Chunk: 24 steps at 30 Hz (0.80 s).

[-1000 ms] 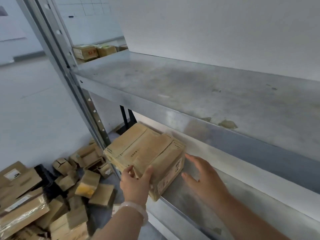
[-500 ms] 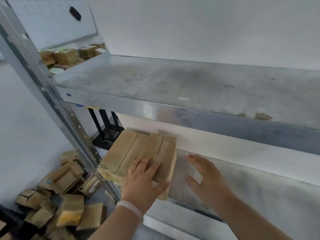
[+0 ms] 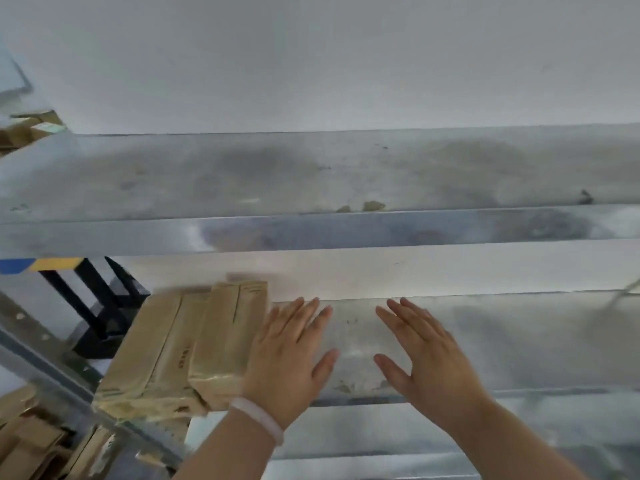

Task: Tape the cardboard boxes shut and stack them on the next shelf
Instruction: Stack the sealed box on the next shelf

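A taped brown cardboard box [image 3: 180,348] lies at the left end of the lower metal shelf [image 3: 519,341], its near corner by the shelf's upright post. My left hand [image 3: 291,358], with a pale bracelet on the wrist, is flat with straight fingers, its edge against the box's right side. My right hand [image 3: 426,358] hovers open over the bare shelf to the right, apart from the box. Neither hand holds anything.
The upper shelf [image 3: 311,178] spans the view above, stained and bare. A grey upright post [image 3: 52,368] runs down the left. Loose cardboard boxes [image 3: 31,441] lie on the floor at the bottom left; more boxes [image 3: 31,128] sit far left behind. A black stand [image 3: 100,313] is behind the box.
My left hand slid off the top of the box to its right side and flattened. The box now sits farther back on the shelf. My view swung right and up.
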Available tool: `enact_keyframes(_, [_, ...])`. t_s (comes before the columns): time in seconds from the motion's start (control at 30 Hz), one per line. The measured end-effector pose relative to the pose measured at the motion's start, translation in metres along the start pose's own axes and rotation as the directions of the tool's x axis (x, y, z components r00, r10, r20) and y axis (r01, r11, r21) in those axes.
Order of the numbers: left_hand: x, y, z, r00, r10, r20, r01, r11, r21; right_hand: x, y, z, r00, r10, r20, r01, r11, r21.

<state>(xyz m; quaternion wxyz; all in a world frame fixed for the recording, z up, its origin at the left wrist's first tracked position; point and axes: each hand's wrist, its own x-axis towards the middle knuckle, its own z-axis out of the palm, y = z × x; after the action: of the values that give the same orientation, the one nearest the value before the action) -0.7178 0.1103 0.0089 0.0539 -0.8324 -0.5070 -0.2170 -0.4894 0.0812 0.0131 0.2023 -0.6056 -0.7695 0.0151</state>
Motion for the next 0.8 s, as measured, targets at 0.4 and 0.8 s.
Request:
enact_keyframes(0.4, [0.09,0.255,0.052,0.932,0.351,-0.088,-0.361,0.917,-0.17,-0.147,0.189,-0.13,0.916,0.303,-0.262,-0.329,0.942,-0.063])
enact_keyframes(0.8, [0.149,0.539,0.116,0.803,0.561,-0.201,-0.592,0.713,-0.377,-0.311,0.365,-0.254,0.726,0.585,-0.362,-0.658,0.744,-0.119])
